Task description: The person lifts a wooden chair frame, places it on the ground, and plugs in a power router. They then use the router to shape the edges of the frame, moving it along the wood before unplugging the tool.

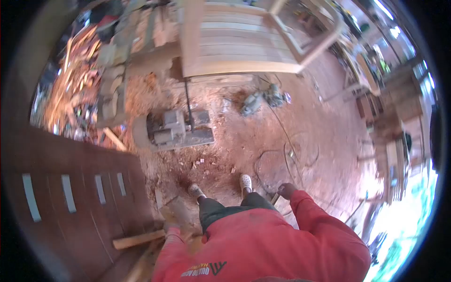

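My right hand [285, 190] is out to the side in a red sleeve, its fingers closed. A narrow, pale strip of wood [275, 199] juts from under this hand, beside my shorts. My left hand [171, 226] is low on the other side and smeared by motion, so its fingers do not show clearly. Right by it, a short wooden batten [138, 239] points towards the brown slatted panel [70, 188]. A blurred, pale-brown board [178, 211] lies just ahead of the left hand.
A pale wooden bench-like frame [244, 68] stands ahead. Before it, a grey machine [174, 129] sits among sawdust. Grey power tools [260, 99] lie on the floor, with a looping cable [286, 157]. Offcuts [77, 89] are heaped at the left; workbenches [361, 70] line the right.
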Demonstrator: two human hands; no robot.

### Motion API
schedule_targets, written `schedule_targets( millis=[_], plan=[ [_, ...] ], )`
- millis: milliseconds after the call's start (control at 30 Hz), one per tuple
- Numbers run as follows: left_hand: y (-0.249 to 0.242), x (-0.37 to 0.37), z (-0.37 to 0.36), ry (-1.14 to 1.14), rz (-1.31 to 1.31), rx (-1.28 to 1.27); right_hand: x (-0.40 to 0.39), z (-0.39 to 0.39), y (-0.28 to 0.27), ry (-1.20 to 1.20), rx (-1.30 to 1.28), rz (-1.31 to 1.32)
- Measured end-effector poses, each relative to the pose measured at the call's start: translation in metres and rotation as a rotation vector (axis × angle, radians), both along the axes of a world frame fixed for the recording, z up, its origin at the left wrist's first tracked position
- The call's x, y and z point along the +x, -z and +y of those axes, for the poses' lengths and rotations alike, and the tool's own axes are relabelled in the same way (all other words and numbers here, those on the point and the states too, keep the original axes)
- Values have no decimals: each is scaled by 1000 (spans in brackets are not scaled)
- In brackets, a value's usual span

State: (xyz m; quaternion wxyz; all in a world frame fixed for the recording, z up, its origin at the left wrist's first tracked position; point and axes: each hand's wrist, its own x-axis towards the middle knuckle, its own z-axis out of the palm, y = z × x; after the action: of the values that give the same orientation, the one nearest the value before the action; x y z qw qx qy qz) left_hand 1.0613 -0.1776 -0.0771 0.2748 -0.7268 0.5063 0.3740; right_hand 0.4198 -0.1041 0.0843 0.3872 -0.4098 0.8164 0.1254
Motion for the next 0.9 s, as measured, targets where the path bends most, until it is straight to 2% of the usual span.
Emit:
schedule_targets(
  millis=[67, 167, 300, 400, 467, 533, 600, 700, 800, 900],
  plan=[
    [-16, -14, -31, 102, 10, -9, 18, 12, -16, 109, -92, -96],
    [-34, -40, -69, 262, 18, -17, 35, 46, 8, 76, -186, -37],
    [-54, -91, -116, 522, 19, -23, 61, 96, -13, 497, -224, -152],
    [-70, -142, -143, 693, 7, -24, 61, 151, 5, 739, -173, -153],
    [-79, -183, -158, 799, -11, -25, 54, 194, 33, 706, -135, -163],
    [-89, -227, -169, 893, -32, -25, 56, 242, 88, 418, -113, -125],
    [-98, -278, -178, 996, -63, -21, 45, 286, 153, -105, -89, 6],
    [-118, -367, -187, 1149, -120, -5, 13, 285, 108, 960, 94, -268],
    [-136, -454, -195, 1278, -168, -2, -24, 298, 101, 1318, -92, -440],
    [-164, -539, -193, 1347, -179, -21, -80, 302, 75, 1341, -232, -376]
  ],
)
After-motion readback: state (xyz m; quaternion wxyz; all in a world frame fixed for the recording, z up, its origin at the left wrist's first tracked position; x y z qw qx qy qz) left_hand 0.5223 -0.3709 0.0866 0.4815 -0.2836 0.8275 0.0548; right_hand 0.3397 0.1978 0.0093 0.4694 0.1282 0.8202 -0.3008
